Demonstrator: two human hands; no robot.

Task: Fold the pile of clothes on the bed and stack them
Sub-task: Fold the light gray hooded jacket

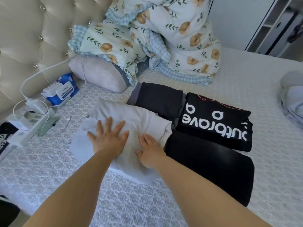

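Both hands lie flat on a folded white garment [131,128] in the middle of the bed [114,202]. The left hand [109,139] presses on it with straight fingers [107,124] spread apart. The right hand [150,152] rests just beside the left one, near the right edge of the garment; its fingers are also straight and closer together, and they grip nothing. The white garment lies on top of another pale folded piece [131,172], whose edge shows below the wrists.

To the right, touching the white garment, there are three dark folded pieces. A black T-shirt with white letters [214,123] lies in the middle, a dark grey folded garment [159,99] lies behind it — nearer to the pillows — and a plain black folded piece [211,167] lies in front, closest to the person.

At the head of the bed there is a heap of flowered bedding [172,38] and a pale pink pillow [98,74]. On the left side, near the padded headboard [32,38], are a blue pack of wipes [59,90], a white power strip [27,126] and white cables [32,76]. At the far right edge lies a light bundle of cloth [293,102].
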